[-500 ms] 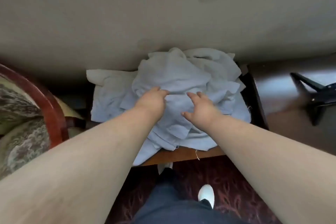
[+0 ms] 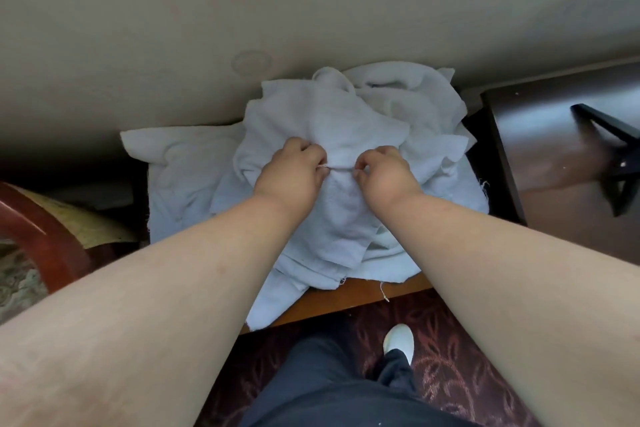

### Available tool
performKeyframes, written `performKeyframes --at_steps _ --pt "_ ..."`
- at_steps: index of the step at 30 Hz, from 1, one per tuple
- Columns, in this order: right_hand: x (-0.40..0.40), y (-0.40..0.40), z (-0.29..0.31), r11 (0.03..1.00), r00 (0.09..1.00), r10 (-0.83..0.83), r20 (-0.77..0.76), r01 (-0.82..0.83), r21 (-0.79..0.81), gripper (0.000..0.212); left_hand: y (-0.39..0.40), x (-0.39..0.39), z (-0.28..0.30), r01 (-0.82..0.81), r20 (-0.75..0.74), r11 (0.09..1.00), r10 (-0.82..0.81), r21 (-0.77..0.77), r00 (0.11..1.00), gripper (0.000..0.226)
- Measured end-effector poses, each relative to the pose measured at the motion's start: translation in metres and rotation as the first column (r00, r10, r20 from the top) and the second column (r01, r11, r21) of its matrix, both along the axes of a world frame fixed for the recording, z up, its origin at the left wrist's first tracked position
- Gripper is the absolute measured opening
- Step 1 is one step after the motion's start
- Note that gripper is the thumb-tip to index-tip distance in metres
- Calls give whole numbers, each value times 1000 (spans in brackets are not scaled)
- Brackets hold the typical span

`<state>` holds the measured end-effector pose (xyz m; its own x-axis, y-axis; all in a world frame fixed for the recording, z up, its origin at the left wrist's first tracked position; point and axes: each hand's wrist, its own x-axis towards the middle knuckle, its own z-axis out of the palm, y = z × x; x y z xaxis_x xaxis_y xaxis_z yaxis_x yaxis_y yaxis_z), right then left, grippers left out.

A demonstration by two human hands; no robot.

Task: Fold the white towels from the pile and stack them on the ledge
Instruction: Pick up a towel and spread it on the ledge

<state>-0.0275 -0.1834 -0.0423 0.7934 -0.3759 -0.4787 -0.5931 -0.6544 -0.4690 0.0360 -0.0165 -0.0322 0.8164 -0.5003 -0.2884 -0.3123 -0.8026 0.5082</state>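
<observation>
Both my hands are down on top of the pile of white towels (image 2: 346,156), which is heaped on a wooden table (image 2: 353,295) against the wall in front of me. My left hand (image 2: 291,173) has its fingers curled in, pinching a ridge of cloth on the topmost towel (image 2: 349,128). My right hand (image 2: 382,173), just beside it, pinches the same ridge between thumb and fingertips. A short stretch of cloth runs taut between the two grips.

The towels look thin, soft and limp, with frayed edges and loose threads hanging off the near side, below my wrists. I judge them light, and easy to drag along with their neighbours, since the layers are tangled over one another. A pinch in the middle will only lift a tent of fabric; I would rather work out along the hem to two corners, so the towel hangs flat and shakes free of the rest.

To the left of my left hand one towel (image 2: 180,156) lies spread flatter. Beyond my right hand is a dark wooden surface (image 2: 540,135), perhaps the ledge; I cannot tell.
</observation>
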Motion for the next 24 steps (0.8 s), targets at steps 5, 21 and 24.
performKeyframes --at_steps 5,21,24 --pt "-12 -3 35 985 990 -102 93 88 151 33 -12 -18 51 -144 -86 980 134 -136 987 16" --pt "-114 -61 216 -93 581 -775 -249 285 954 57 -162 -78 238 -48 -251 856 -96 -515 963 31" --pt "-163 -92 237 -90 470 -858 -208 262 961 53 -196 -120 257 -6 -474 796 -355 -606 806 40"
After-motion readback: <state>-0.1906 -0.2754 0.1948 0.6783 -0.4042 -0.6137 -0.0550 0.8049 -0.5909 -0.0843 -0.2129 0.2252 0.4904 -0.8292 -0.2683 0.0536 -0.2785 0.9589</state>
